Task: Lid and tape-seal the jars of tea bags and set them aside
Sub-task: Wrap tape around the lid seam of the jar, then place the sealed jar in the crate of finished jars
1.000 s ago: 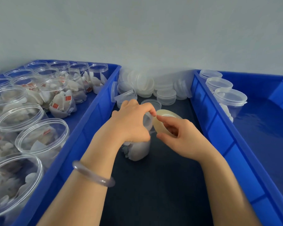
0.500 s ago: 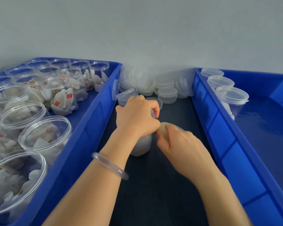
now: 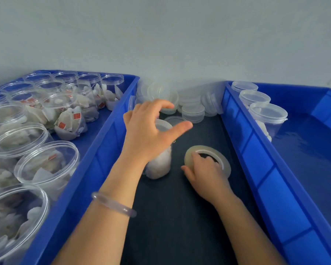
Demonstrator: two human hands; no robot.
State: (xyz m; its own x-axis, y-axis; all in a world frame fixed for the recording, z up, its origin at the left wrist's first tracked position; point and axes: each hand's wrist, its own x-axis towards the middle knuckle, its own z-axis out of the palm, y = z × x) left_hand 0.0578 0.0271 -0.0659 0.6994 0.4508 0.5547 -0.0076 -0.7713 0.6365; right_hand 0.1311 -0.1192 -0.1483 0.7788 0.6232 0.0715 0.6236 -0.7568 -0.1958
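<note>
A clear lidded jar of tea bags (image 3: 159,165) stands on the dark mat between two blue bins. My left hand (image 3: 146,131) is over its lid with thumb and fingers spread in a loose curve, holding nothing. A roll of clear tape (image 3: 199,149) lies flat on the mat just right of the jar. My right hand (image 3: 206,174) holds the roll, fingertips hooked into its core and thumb on the outer edge.
The left blue bin (image 3: 103,142) holds several open jars of tea bags (image 3: 46,161). In the right blue bin (image 3: 243,134) stand three lidded jars (image 3: 268,115) at its far left corner. Loose clear lids (image 3: 192,111) are piled at the back of the mat.
My right hand has lowered the tape roll from beside the jar's lid down flat onto the mat. My left hand has let go of the jar top and opened above it.
</note>
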